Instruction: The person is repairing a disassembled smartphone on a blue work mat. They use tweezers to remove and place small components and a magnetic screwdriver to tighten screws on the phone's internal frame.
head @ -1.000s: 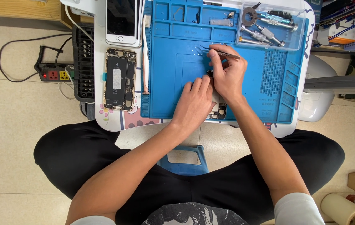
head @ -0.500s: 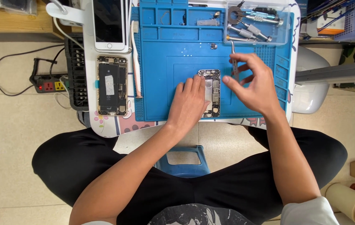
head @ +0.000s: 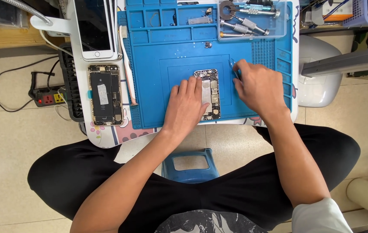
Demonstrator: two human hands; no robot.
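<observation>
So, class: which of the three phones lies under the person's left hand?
The opened phone on the blue mat, under the left hand; the other two lie off it.

Setting: small phone-repair workstation on a low table over a tiled floor. Evidence: blue silicone repair mat point(head: 171, 77) with parts compartments, clear tray of precision screwdrivers point(head: 253, 19), opened phone chassis point(head: 105, 95), detached white screen point(head: 94, 28), power strip point(head: 48, 98).

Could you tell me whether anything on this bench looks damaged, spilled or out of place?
Nothing stands out. The opened phone chassis lies square on the blue silicone mat under the left hand; a second opened phone lies tidy beside it.
</observation>
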